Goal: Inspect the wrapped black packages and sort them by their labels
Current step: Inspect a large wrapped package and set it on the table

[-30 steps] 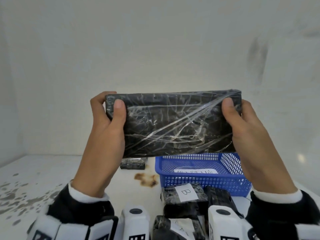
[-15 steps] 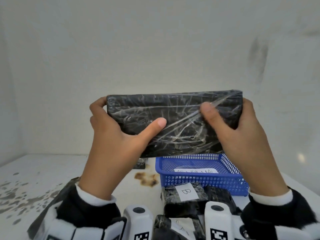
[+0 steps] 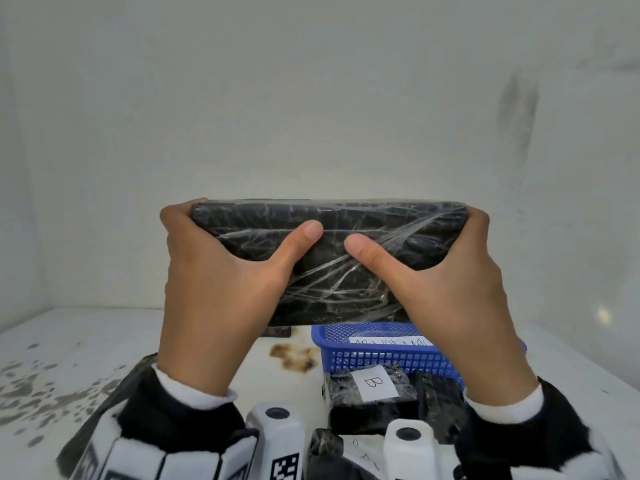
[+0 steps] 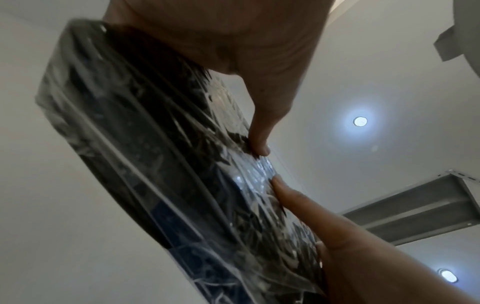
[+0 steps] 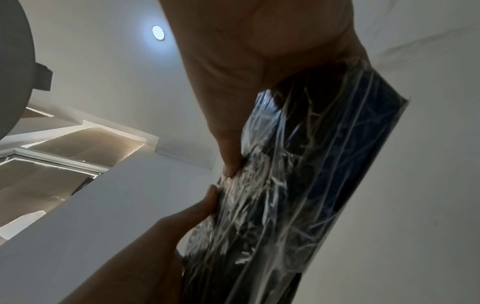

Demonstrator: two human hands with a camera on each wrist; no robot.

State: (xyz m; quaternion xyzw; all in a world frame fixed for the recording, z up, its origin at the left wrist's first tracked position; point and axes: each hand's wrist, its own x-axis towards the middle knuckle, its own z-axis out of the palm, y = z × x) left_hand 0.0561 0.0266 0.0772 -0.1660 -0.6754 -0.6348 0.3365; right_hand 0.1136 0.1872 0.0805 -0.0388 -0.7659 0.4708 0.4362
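- A blue mesh basket (image 3: 363, 356) sits on the white bench (image 3: 86, 344), at the far right; inside it lies a white paper strip (image 3: 389, 341) with handwriting too small to read
- Just in front of the basket lies a wrapped black package with a white label (image 3: 375, 382) reading "B"
- Nearer still, another black package (image 3: 332, 455) carries a label whose writing is partly hidden
- A small dark package (image 3: 277, 331) lies left of the basket, mostly hidden
- The long black package (image 3: 346, 271), wrapped in clear film, is held up in the air above the basket; no label shows on its visible face
- The left hand (image 3: 221, 289) grips its left end, thumb pressed on the front
- The right hand (image 3: 460, 292) grips the right end likewise, thumbs nearly meeting
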